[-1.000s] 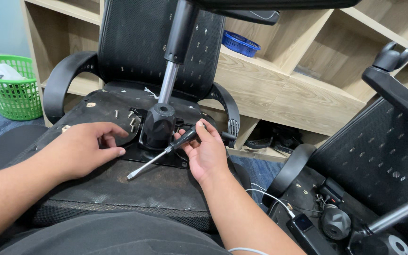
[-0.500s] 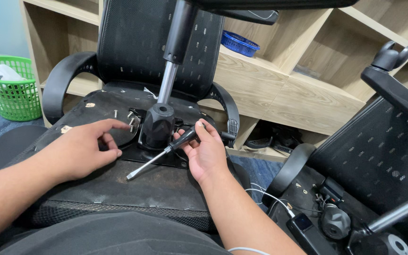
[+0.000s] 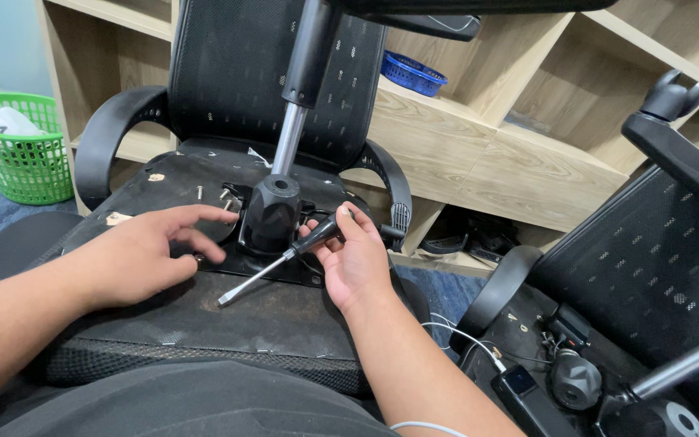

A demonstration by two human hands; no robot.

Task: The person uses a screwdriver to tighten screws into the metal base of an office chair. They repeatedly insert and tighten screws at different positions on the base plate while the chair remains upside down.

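At centre frame the right hand [image 3: 355,263] closes its fingers around the black handle of a screwdriver [image 3: 285,257]; the metal shaft slants down and to the left, its tip resting on or just above the black underside of the overturned chair seat [image 3: 285,311], which of the two cannot be told; the tip points away from the mechanism, so it is not engaged in any screw. Just left of it the left hand [image 3: 143,252] lies open and palm down on the seat, holding nothing, its fingertips reaching toward the black mounting plate [image 3: 281,271]; whether they touch a screw there is too small to tell. Between the hands the black cylinder housing [image 3: 270,212] rises from that plate, with the grey gas-lift column [image 3: 301,81] running to the top of the frame. A few loose screws [image 3: 213,194] stand on the seat just upper left of the housing, so some fasteners appear already out; the plate itself still sits on the seat, and I judge the work partway along, with the plate yet to be freed or fixed. Outward: a green basket [image 3: 18,154] at far left, wooden shelving [image 3: 519,162] behind, a blue basket [image 3: 412,74] on it, and a second overturned chair [image 3: 633,275] at lower right.
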